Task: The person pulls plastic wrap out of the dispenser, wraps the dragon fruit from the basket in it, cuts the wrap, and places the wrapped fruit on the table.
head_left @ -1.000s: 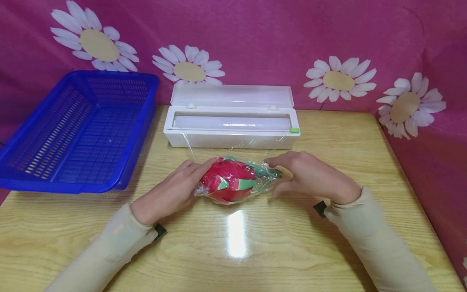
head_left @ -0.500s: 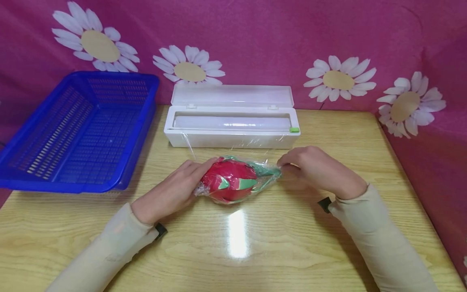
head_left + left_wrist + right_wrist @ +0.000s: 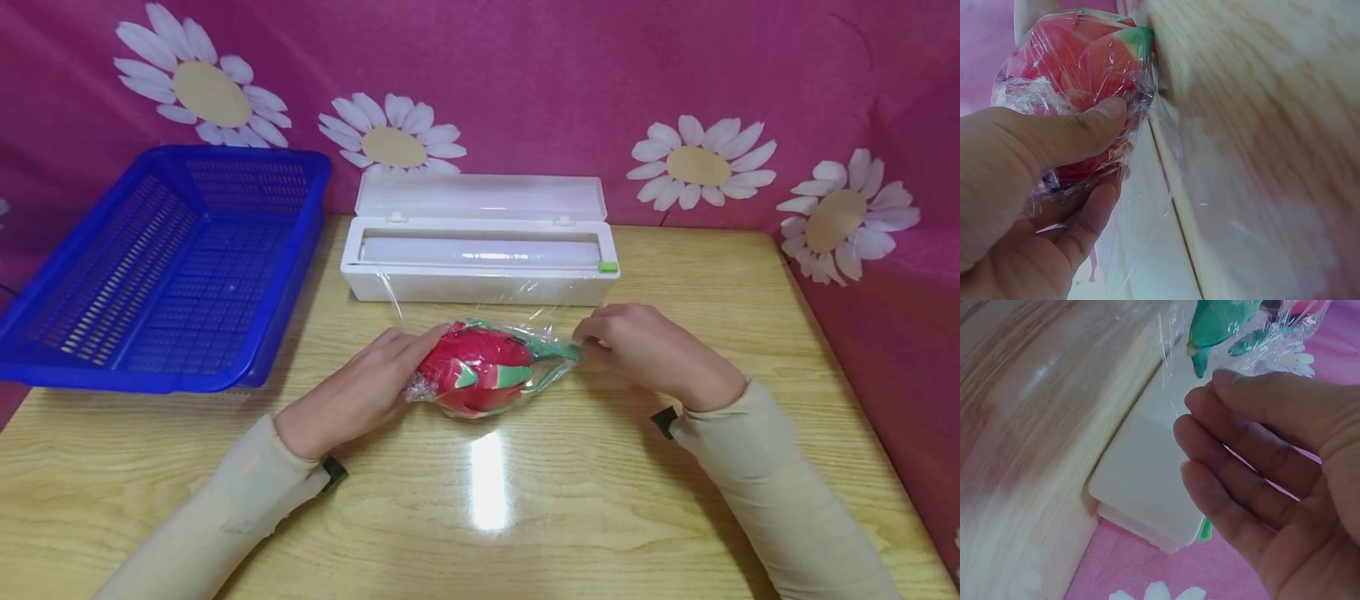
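Observation:
A red dragon fruit (image 3: 480, 367) with green scale tips lies on its side, wrapped in clear cling film (image 3: 1172, 350). My left hand (image 3: 356, 387) grips its rounded left end; in the left wrist view the thumb presses on the film over the red skin and the fingers curl underneath. At the green tip end, my right hand (image 3: 652, 350) pinches the film between thumb and index finger, the other fingers loosely bent. A strip of film still runs from the fruit back to the white cling film dispenser (image 3: 480, 287), whose lid stands up over the roll (image 3: 480, 250).
A blue plastic basket (image 3: 296, 275) stands at the left of the wooden table (image 3: 600, 517). A small green slider (image 3: 608, 267) sits at the dispenser's right end. Behind and to the right hangs a pink cloth (image 3: 540, 92) with white daisies.
My right hand has moved slightly right and up from the green tip, and its parted thumb and fingers have come together on the film. The left hand keeps its grip on the dragon fruit.

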`<state>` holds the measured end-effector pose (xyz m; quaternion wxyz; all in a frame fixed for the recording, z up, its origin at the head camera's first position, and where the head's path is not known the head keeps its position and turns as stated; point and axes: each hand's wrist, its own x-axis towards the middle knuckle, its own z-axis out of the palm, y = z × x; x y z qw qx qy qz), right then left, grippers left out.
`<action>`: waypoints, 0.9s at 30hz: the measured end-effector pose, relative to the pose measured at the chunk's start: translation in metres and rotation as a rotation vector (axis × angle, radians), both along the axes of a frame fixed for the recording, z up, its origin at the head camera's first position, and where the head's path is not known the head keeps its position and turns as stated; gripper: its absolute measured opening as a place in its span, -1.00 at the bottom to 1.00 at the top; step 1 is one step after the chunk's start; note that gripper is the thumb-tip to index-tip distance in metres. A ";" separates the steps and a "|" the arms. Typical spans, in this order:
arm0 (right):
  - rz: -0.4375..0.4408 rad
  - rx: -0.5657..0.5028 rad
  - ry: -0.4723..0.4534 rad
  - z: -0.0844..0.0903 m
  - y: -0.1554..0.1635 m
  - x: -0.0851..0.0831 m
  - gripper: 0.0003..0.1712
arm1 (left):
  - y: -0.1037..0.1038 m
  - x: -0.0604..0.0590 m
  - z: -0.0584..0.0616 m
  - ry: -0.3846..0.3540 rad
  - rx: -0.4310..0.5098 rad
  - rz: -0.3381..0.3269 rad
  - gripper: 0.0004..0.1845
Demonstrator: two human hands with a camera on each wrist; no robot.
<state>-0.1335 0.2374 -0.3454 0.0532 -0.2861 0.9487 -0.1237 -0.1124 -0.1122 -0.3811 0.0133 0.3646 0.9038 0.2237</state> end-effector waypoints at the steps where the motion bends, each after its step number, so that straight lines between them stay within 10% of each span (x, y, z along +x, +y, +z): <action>1: 0.003 0.000 0.000 0.000 0.000 0.000 -0.78 | 0.000 0.000 0.000 0.001 0.000 0.002 -0.19; 16: 0.206 -0.139 0.317 0.003 -0.022 0.014 -0.22 | -0.001 0.001 -0.002 0.029 0.003 0.004 -0.21; 27: 0.215 -0.037 0.176 -0.024 -0.050 0.023 0.34 | -0.001 -0.001 -0.003 0.106 -0.010 0.017 -0.23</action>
